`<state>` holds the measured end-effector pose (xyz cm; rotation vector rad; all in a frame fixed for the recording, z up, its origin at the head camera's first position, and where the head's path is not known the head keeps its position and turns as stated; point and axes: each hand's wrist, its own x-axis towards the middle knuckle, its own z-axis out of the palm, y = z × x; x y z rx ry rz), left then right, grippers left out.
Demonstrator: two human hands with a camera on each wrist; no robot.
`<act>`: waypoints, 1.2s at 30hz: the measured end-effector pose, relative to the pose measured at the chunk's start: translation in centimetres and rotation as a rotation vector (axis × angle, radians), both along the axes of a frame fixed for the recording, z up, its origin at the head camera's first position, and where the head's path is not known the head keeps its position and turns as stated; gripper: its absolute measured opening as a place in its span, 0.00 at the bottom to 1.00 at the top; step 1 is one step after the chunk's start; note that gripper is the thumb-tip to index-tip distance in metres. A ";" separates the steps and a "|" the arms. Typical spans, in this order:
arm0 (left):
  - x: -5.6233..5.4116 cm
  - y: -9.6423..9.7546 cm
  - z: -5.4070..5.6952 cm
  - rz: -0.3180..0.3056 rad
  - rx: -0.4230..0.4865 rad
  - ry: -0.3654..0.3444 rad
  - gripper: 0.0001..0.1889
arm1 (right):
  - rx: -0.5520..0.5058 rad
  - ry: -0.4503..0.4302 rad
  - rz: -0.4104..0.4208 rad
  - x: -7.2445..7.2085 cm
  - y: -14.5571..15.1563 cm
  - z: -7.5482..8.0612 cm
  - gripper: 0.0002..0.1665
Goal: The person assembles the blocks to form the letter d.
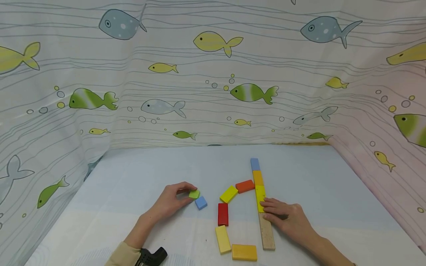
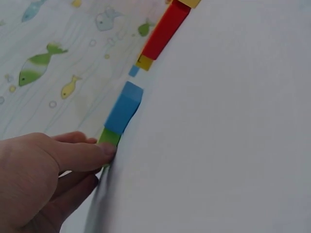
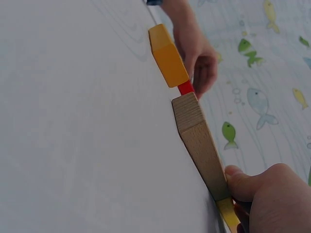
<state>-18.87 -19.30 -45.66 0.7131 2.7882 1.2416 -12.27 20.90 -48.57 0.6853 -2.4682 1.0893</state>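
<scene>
My left hand [image 1: 171,199] pinches a small green block [image 1: 194,194] between thumb and fingers. Against its lower right side, in the head view, is a blue block [image 1: 201,203]. At the right, my right hand [image 1: 288,218] lies beside a straight column of blocks. Its fingertips touch a yellow block [image 1: 260,197], while the thumb is at the upper end of a bare wooden block [image 1: 267,232]. The right wrist view shows that thumb at the edge of the wooden block [image 3: 201,155]. Above the yellow block, the column continues with an orange block [image 1: 257,177] and a blue one [image 1: 254,164].
A curve of blocks bends left from the column: an orange-red block [image 1: 245,186], a yellow one [image 1: 229,194], a red one [image 1: 223,214], a pale yellow one [image 1: 223,239] and a yellow-orange one [image 1: 244,252]. A fish-print curtain [image 1: 199,85] hangs behind the white table [image 1: 139,173].
</scene>
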 end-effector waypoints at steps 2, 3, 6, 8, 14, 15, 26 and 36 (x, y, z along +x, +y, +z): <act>0.0 0.0 0.0 0.002 -0.003 0.018 0.18 | -0.001 0.011 0.004 0.0 0.0 -0.1 0.19; 0.0 0.0 -0.1 0.002 -0.005 0.029 0.18 | -0.003 0.015 0.006 0.0 0.1 -0.1 0.19; 0.1 0.0 -0.1 0.010 -0.010 0.052 0.18 | -0.005 0.023 0.011 0.0 0.0 0.0 0.19; 0.1 0.0 0.0 0.020 -0.010 0.053 0.18 | -0.005 0.019 0.009 0.1 0.0 0.0 0.19; 0.3 0.1 0.2 0.109 0.015 0.019 0.18 | 0.000 0.015 0.004 0.2 -0.2 0.2 0.19; 0.4 0.2 0.3 0.126 0.025 0.017 0.18 | 0.000 0.017 0.004 0.2 -0.2 0.2 0.19; 2.2 3.7 2.1 -0.020 0.121 0.096 0.18 | -0.015 0.042 0.020 0.2 -0.2 0.5 0.19; 4.8 7.5 1.9 -0.224 0.157 0.037 0.16 | -0.008 0.044 0.024 0.2 -0.2 0.6 0.18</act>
